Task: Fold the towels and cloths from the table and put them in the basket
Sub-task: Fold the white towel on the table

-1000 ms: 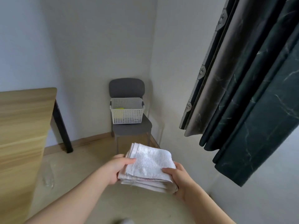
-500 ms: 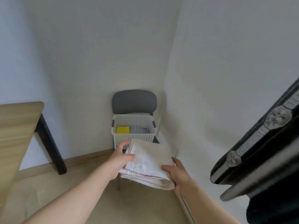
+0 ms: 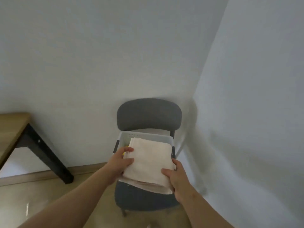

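A folded white towel (image 3: 148, 162) hangs in the air over the white plastic basket (image 3: 148, 137), covering most of its opening. My left hand (image 3: 120, 163) grips the towel's left edge, thumb on top. My right hand (image 3: 176, 176) grips its near right corner, thumb on top as well. The basket stands on the seat of a grey chair (image 3: 148, 116). A bit of yellow cloth (image 3: 126, 147) shows inside the basket, beside my left fingers. The rest of the basket's contents is hidden by the towel.
The chair stands in a corner between two pale walls. A wooden table (image 3: 11, 129) with a black leg (image 3: 47, 155) is at the left. Light wooden floor (image 3: 32, 195) lies between the table and the chair.
I have come closer to the chair and the towel has moved forward, from in front of the basket to over it. The dark curtain at the right has left the view.
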